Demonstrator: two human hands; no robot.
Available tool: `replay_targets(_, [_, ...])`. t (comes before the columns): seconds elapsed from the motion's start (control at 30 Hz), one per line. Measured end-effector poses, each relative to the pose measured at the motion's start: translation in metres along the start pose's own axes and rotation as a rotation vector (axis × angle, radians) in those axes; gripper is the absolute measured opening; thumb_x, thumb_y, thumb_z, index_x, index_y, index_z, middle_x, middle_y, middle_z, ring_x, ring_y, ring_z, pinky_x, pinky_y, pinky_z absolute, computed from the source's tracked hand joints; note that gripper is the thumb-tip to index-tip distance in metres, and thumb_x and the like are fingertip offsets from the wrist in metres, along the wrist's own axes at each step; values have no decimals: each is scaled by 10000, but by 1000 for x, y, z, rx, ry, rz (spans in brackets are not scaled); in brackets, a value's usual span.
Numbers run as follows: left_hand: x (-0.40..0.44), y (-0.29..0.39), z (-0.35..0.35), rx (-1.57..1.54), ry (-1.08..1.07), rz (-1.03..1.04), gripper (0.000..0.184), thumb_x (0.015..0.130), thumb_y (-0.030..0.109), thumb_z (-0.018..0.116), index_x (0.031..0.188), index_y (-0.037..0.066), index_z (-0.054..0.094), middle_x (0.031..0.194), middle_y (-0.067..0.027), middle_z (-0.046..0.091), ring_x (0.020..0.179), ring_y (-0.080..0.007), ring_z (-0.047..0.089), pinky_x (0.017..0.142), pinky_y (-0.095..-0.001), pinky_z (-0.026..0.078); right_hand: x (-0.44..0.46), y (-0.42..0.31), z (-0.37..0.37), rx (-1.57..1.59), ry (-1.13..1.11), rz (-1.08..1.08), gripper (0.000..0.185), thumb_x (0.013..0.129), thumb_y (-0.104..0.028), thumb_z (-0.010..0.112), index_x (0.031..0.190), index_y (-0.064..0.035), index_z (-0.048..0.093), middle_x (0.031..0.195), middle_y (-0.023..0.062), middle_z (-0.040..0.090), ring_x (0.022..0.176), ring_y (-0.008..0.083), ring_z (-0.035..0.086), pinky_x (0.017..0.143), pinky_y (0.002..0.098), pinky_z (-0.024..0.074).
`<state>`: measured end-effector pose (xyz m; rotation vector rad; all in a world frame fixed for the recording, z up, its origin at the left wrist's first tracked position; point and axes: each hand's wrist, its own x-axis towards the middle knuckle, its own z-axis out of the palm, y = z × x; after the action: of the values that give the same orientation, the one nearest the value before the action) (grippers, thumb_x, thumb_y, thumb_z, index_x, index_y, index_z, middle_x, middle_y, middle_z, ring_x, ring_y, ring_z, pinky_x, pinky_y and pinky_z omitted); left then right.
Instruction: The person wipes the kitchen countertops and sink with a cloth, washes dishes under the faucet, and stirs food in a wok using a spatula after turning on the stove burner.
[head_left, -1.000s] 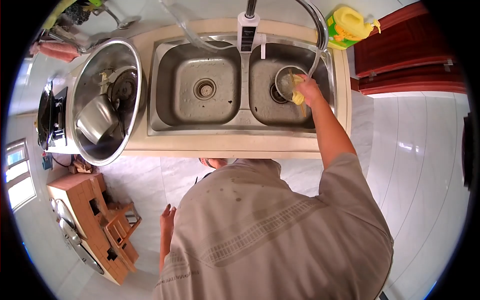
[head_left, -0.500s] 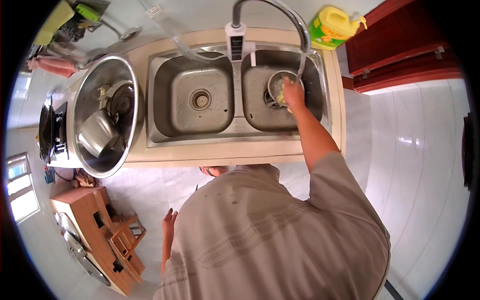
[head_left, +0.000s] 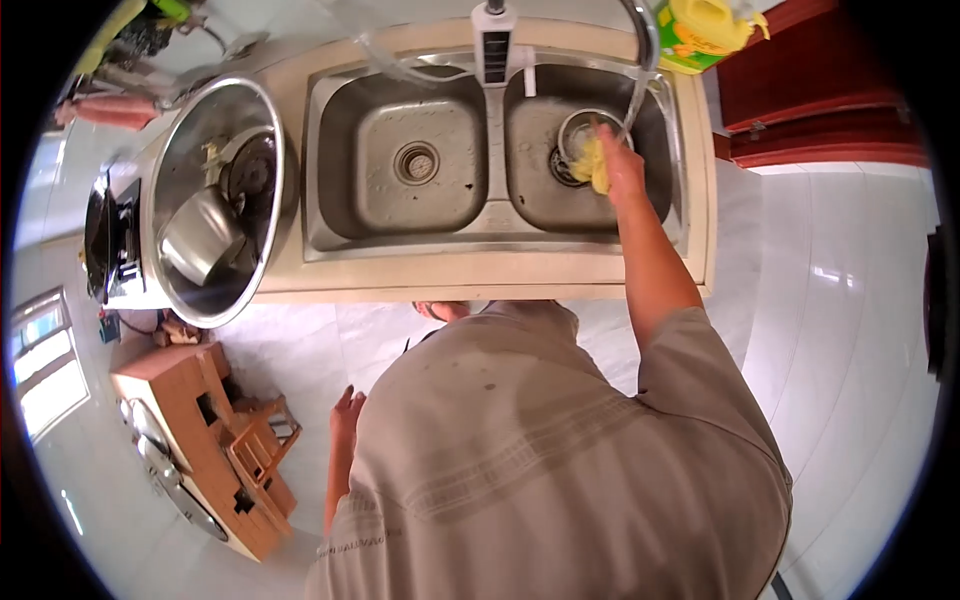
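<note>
Over the right sink basin [head_left: 525, 190], my right hand [head_left: 624, 168] is closed on a yellow cloth [head_left: 592, 166]. The cloth is pressed at the inside and near edge of a round metal bowl [head_left: 577, 128], which sits beside and partly over the drain. A stream of water [head_left: 634, 106] from the faucet falls close to my fingers. My left hand [head_left: 347, 408] hangs low on the left, away from the counter, its fingers loosely apart and nothing visible in them.
A large metal basin [head_left: 275, 220] holding a pot [head_left: 203, 236] and other cookware stands left of the sink. The left sink basin [head_left: 375, 200] has a drain strainer. A yellow-green detergent bottle [head_left: 700, 32] is at the back right. A wooden cabinet [head_left: 180, 400] stands lower left.
The camera view has shifted. My right hand has moved about over the bowl with the cloth, and a thin stick seen beside the cloth a second ago no longer shows. My left hand still hangs.
</note>
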<state>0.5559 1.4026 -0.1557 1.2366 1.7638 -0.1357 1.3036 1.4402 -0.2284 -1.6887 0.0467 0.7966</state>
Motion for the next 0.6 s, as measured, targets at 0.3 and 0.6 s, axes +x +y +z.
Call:
replay_targets(0.3, [-13,42,5,-146,-44,-118,654,1024,322,673,1576,42,464,1179,-98,735,857,-177,721,760,-332,575,16,6,9,516,-288,350,176,998,-118,643,1141,-18,621,1074,152,674,865,357,674,715,420,597])
replay_targets(0.6, [-25,60,16,-160,-49,-125,652,1030,307,664,1581,35,448,1274,-155,702,909,-219,748,790,-358,601,2,0,41,-94,-112,98,77,978,-103,681,1045,-95,644,703,35,565,461,141,473,382,279,317])
